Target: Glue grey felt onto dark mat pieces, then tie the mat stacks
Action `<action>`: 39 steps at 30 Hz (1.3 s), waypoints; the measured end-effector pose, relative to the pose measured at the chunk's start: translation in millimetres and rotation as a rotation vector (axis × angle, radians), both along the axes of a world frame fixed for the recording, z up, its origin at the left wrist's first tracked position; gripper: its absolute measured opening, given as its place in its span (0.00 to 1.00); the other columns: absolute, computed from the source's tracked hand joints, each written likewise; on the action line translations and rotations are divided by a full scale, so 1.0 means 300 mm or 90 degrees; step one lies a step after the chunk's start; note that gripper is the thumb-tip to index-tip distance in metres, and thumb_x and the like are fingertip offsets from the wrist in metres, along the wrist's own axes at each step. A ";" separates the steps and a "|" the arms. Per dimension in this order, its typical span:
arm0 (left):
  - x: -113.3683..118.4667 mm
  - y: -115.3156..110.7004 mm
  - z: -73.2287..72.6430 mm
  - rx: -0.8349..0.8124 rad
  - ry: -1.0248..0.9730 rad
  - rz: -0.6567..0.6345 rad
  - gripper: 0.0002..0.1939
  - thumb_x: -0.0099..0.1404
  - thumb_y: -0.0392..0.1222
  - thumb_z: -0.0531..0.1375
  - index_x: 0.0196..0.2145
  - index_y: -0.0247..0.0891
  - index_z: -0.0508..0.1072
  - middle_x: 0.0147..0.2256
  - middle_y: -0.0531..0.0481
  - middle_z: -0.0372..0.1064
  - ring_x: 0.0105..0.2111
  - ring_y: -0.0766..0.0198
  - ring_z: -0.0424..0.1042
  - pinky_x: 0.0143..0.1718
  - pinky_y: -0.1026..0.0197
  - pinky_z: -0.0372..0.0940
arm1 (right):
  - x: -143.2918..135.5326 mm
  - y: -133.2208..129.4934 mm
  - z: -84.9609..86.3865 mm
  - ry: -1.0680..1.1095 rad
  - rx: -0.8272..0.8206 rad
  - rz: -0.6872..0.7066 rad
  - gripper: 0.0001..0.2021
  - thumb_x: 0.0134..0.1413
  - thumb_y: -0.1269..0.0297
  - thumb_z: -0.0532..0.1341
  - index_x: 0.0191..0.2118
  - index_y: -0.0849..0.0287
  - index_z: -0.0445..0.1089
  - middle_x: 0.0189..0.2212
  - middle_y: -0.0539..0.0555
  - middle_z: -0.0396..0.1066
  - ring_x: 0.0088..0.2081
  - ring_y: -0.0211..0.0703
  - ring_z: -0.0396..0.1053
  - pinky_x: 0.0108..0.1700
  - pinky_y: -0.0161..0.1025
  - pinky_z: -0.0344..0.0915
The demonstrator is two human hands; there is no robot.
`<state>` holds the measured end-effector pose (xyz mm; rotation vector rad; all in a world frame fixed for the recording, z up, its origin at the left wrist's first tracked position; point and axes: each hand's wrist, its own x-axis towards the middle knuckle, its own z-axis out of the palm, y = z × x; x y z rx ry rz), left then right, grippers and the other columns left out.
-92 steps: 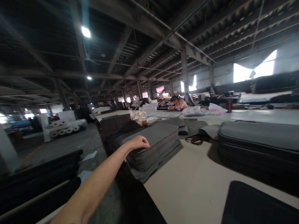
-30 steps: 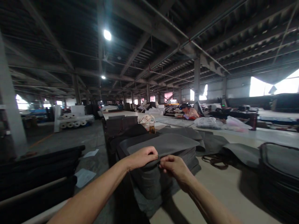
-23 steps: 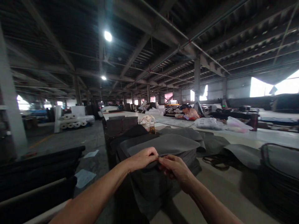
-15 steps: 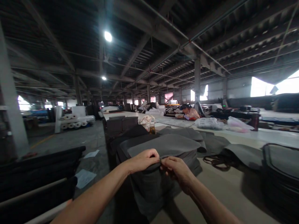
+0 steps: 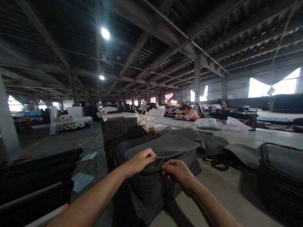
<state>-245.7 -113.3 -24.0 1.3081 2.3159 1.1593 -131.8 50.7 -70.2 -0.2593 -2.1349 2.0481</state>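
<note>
A tall stack of dark grey fabric-like sheets stands in front of me, with a smooth grey top sheet. At its near edge, my left hand is closed, pinching the rim of the top sheet between thumb and fingers. Just to the right, my right hand is also closed, its thumb and fingertips pressed together at the edge of a sheet near the top. A short stretch of lifted edge shows between the hands. How many layers each hand grips is hidden.
Loose grey sheets and a dark strap lie on the pale table. Another dark stack stands right. Dark rolls lie left. A co-worker leans over the table farther back, beyond plastic bags.
My hands have moved apart along the stack's near edge, the left one slightly leftward, opening a gap between them. The whole view has shifted slightly as my head turned right.
</note>
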 end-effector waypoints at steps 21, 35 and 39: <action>-0.308 0.169 0.396 0.123 0.407 0.547 0.05 0.72 0.38 0.47 0.43 0.41 0.61 0.34 0.44 0.70 0.39 0.48 0.73 0.35 0.55 0.58 | 0.050 0.007 0.127 0.031 0.418 -0.236 0.06 0.53 0.63 0.60 0.27 0.56 0.65 0.23 0.47 0.65 0.28 0.40 0.63 0.31 0.37 0.52; -0.143 0.283 0.302 0.056 0.550 0.300 0.11 0.72 0.52 0.54 0.41 0.42 0.64 0.36 0.49 0.71 0.38 0.52 0.72 0.35 0.57 0.56 | -0.043 0.181 0.208 0.308 0.674 -0.362 0.10 0.61 0.66 0.57 0.28 0.58 0.67 0.30 0.51 0.69 0.38 0.42 0.65 0.41 0.37 0.55; -0.156 0.278 0.290 0.023 0.541 0.250 0.21 0.65 0.62 0.60 0.42 0.43 0.65 0.37 0.49 0.71 0.38 0.52 0.72 0.35 0.58 0.57 | -0.050 0.212 0.200 0.180 0.647 -0.307 0.14 0.64 0.61 0.54 0.27 0.58 0.67 0.29 0.52 0.70 0.35 0.42 0.66 0.38 0.37 0.55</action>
